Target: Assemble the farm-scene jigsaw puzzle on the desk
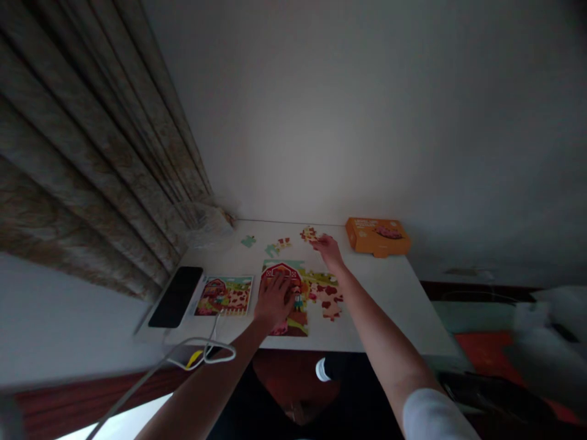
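Your left hand (pixel 274 299) lies flat on a bright cardboard farm jigsaw puzzle (pixel 280 273) with a red barn on it. Its fingers are spread open and grip nothing. Your right hand (pixel 327 249) is just above the puzzle, beside a small red and yellow puzzle piece (pixel 309 234). Its fingers (pixel 317 242) reach to that piece, but you cannot tell if they hold it.

Above the puzzle lie small green puzzle pieces (pixel 248 241). To its left is a colourful farm picture card (pixel 223 295), and past that is a black phone (pixel 175 296). Up and to its right is an orange cardboard box (pixel 378 237). All of them sit on a white table (pixel 380 299).
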Motion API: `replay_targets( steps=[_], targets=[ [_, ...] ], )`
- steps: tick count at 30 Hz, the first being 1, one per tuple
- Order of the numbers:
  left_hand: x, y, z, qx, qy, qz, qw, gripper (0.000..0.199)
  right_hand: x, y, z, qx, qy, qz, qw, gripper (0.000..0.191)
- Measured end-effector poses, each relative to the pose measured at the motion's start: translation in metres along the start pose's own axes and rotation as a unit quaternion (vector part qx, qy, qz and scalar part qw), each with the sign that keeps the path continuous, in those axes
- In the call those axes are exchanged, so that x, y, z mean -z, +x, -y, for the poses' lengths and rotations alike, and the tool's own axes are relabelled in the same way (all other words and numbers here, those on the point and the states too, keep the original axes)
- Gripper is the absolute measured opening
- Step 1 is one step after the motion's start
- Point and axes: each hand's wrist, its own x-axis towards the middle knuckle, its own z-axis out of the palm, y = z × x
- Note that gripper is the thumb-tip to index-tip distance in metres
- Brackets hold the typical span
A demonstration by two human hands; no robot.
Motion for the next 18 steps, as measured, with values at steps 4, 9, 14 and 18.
replay_targets(
  steps=[4,9,14,18],
  targets=[
    [0.001,0.001,-0.001,-0.001,0.006,0.002,1.0,0.049,0.054,-0.078,-0.015,-0.063,0.094,-0.043,0.993,0.042],
    [0.002,0.003,-0.002,-0.005,0.005,-0.007,1.0,0.049,0.092,-0.158,-0.03,-0.072,0.118,-0.084,0.987,0.053],
    [0.001,0.004,-0.002,-0.009,0.006,-0.023,1.0,0.047,0.094,-0.187,-0.034,-0.046,0.112,-0.123,0.985,0.055],
    [0.001,0.004,-0.002,-0.011,0.014,-0.035,0.999,0.044,0.091,-0.185,-0.037,-0.028,0.091,-0.122,0.988,0.057]
  ],
)
